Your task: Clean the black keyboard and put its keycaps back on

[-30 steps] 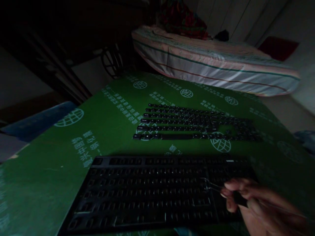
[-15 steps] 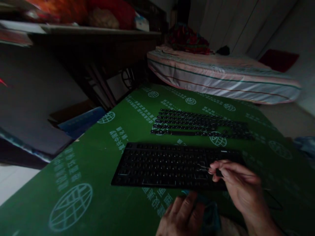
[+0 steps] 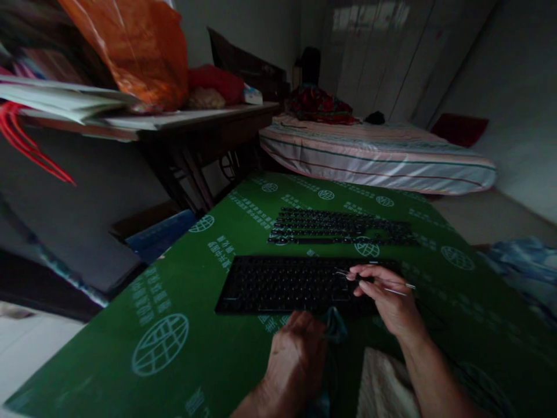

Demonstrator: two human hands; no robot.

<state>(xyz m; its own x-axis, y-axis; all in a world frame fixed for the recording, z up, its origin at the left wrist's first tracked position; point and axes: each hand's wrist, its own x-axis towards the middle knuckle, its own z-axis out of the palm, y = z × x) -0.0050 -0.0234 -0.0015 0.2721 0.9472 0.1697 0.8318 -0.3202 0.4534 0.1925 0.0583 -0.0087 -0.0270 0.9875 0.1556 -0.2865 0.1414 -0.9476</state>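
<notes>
A black keyboard base (image 3: 278,283), its keycaps off, lies across the green table in front of me. My right hand (image 3: 383,290) is over its right part, closed on a wire keycap puller (image 3: 342,271) with thin metal wires sticking out at both ends. Close to the keyboard's front edge, my left hand (image 3: 300,351) has its fingers curled together at a crumpled blue-green plastic bag (image 3: 335,326), which shows on both sides of it. Behind the keyboard, loose black keycaps (image 3: 322,223) are laid out in rows.
A beige cloth (image 3: 385,383) lies by my right forearm on the green table (image 3: 226,354). To the left stands a desk (image 3: 165,121) with an orange bag (image 3: 152,58). A bed (image 3: 374,154) is beyond the table, and blue fabric (image 3: 522,264) lies at the right.
The view has tilted up and shifted. My right hand stays over the keyboard with the puller. My left hand has turned, and its fingers are now curled by the blue-green bag.
</notes>
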